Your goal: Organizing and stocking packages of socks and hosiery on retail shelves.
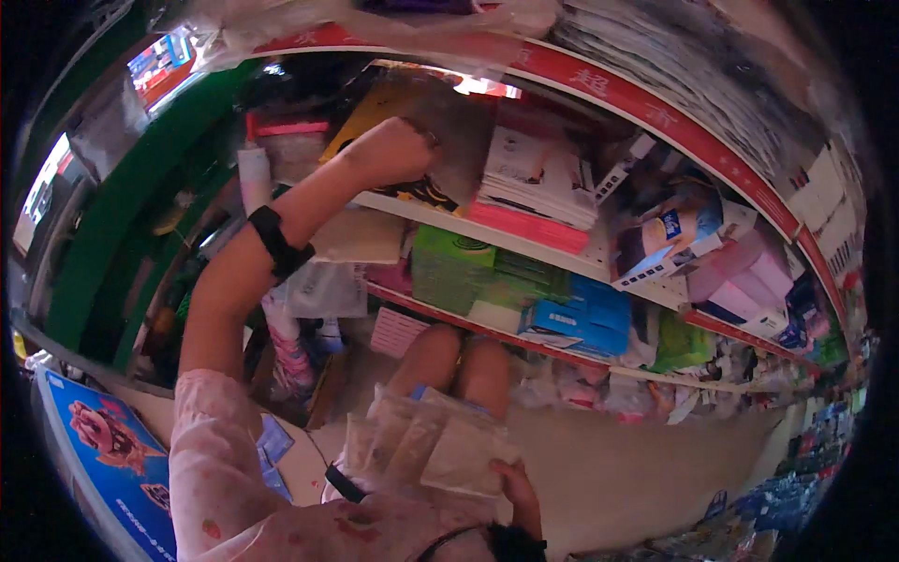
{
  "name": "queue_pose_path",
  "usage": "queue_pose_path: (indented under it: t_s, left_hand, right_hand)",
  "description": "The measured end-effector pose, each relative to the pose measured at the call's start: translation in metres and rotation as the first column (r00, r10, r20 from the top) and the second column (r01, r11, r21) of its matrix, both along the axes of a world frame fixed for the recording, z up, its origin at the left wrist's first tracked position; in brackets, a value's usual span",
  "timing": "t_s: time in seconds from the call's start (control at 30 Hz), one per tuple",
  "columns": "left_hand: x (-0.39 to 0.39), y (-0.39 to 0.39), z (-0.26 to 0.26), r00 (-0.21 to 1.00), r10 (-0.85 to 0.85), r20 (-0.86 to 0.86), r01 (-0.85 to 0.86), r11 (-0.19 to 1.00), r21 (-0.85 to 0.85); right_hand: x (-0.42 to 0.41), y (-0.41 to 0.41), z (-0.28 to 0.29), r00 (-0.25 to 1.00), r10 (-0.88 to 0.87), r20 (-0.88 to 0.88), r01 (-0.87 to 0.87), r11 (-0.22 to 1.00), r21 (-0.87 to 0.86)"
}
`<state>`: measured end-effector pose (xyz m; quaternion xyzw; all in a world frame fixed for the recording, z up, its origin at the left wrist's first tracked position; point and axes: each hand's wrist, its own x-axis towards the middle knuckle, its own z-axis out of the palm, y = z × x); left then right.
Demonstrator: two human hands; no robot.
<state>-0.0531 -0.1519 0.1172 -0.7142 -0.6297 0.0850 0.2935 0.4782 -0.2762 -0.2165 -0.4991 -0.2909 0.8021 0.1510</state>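
Note:
My left hand (404, 158) reaches onto the upper shelf, over a yellow-and-black package (379, 112). Its fingers are curled and partly hidden, so whether they hold anything is unclear. A black strap (277, 242) circles that forearm. Down at my lap, my right hand (516, 485) grips the edge of several flat, clear plastic packets (467, 442) with pale contents. These packets lean together against my front, below my bare knees (481, 372) in the picture.
Right of my left hand sits a stack of white booklets or flat packs (537, 172) on pink ones. The shelf below bears green packs (453, 263) and blue boxes (576, 319). A red-edged shelf (632, 98) curves overhead. A blue poster board (109, 449) stands at left.

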Motion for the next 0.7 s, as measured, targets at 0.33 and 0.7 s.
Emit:
queue_pose_path:
  t_s: [0.33,0.7]
  left_hand:
    - [-0.011,0.026,-0.012,0.968,-0.235,-0.089,0.242,0.968,0.069]
    - [-0.028,0.027,0.016,0.982,-0.062,-0.177,0.111,0.953,0.281]
  right_hand:
    - [-0.009,0.001,0.011,0.998,0.068,-0.004,-0.068,0.997,0.029]
    - [-0.006,0.001,-0.002,0.995,0.049,-0.083,-0.041,0.995,0.096]
